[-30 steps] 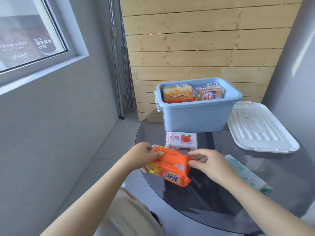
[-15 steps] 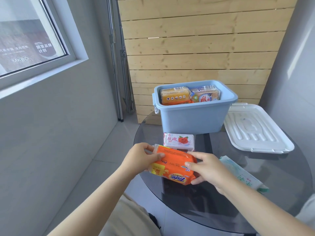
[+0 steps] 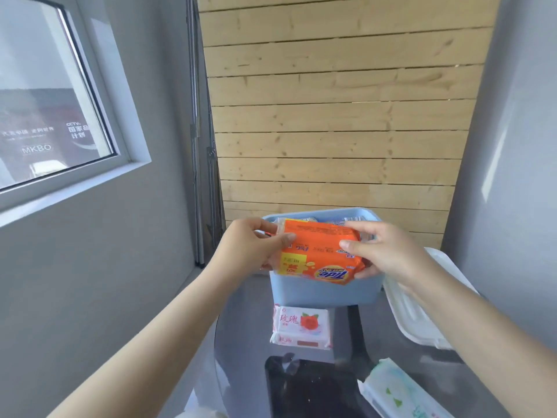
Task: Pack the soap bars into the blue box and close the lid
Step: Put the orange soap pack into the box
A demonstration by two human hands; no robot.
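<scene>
An orange Tide soap pack (image 3: 319, 251) is held in the air over the front rim of the blue box (image 3: 325, 292). My left hand (image 3: 253, 245) grips its left end and my right hand (image 3: 388, 251) grips its right end. Other wrapped soap bars show inside the box behind the pack, mostly hidden. A white rose-print soap pack (image 3: 301, 327) lies on the dark glass table (image 3: 241, 342) just in front of the box. The white lid (image 3: 413, 315) lies flat to the right of the box, partly behind my right forearm.
A white and green wrapped pack (image 3: 398, 393) lies at the table's near right. A wooden slat wall stands behind the box. A grey wall with a window is on the left, and the table's round edge drops to the floor there.
Both hands have lifted the orange Tide pack from low over the table up and forward to the blue box's front rim. The camera has tilted and moved closer.
</scene>
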